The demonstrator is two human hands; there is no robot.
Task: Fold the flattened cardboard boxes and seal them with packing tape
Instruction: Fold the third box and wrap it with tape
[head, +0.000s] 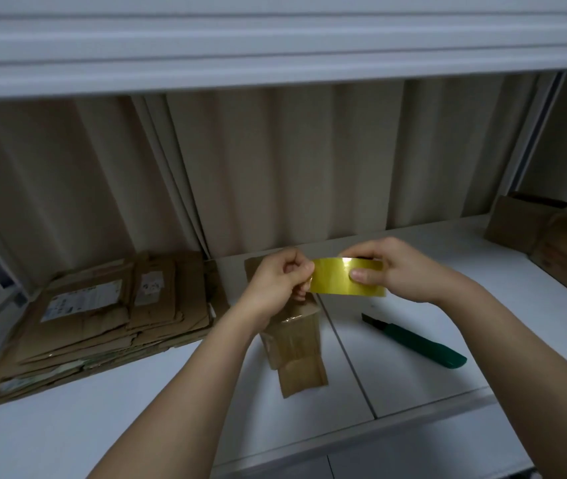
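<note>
Presently, as seen from beside the table:

1. Packing tape: a yellowish strip held taut in the air above the table, between the two hands. No roll can be made out, so it seems a cut length.
2. Left hand: fingers curled, pinching the strip's left end.
3. Right hand: thumb on the near face, fingers behind, pinching the strip's right part.
4. Small cardboard box: on the table directly under the hands, partly hidden by the left wrist; glossy tape already shows on its upper part, and one flap juts towards the viewer.
5. Flattened cardboard boxes: a stack on the table's left side, well apart from the work.
6. Folded boxes: far right of the table.
7. Green utility knife: on the table, near the small box, on its right.
8. Risks, by my judgement: slack would let the strip curl and stick to itself or to the fingers; laid askew, it would miss the seam and crease; with neither hand steadying the small box, pressing could shift it or let its flap spring open.
</note>
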